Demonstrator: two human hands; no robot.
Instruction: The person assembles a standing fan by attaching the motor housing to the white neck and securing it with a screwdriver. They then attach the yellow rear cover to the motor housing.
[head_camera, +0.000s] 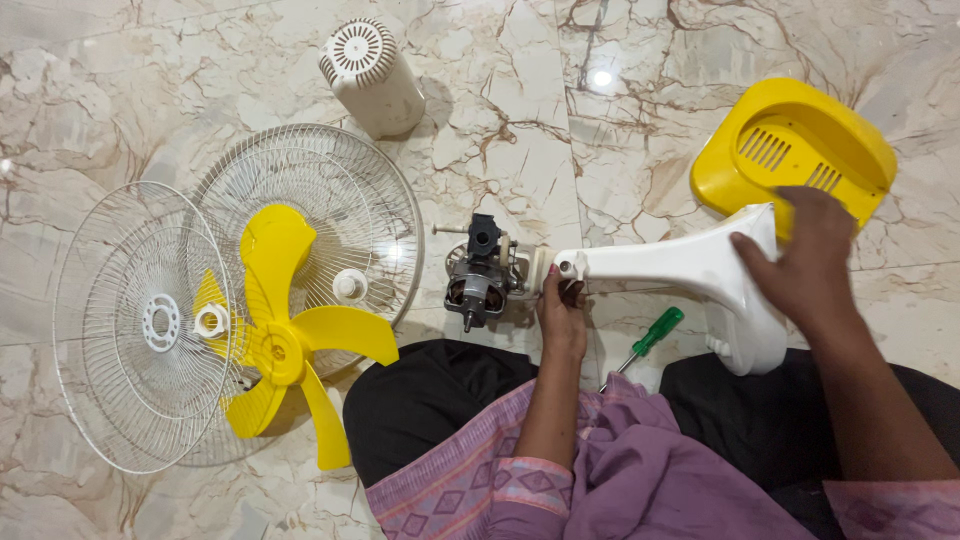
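A white fan stand (660, 262) lies on the marble floor in front of my knees. A bare fan motor (478, 285) with its shaft pointing toward me is attached at the stand's left end. My left hand (562, 312) grips the stand's neck at the joint just right of the motor. My right hand (805, 265) is closed over the wide right end of the stand, where it meets a yellow base cover (790, 140). A green-handled screwdriver (655, 332) lies on the floor between my hands, touching neither.
Left of the motor lie two round wire grilles (130, 330) (340, 200), overlapping, with a yellow three-blade propeller (285, 330) on top of them. A white ribbed motor housing (372, 75) stands farther back. My lap in black and purple cloth (620, 470) fills the bottom.
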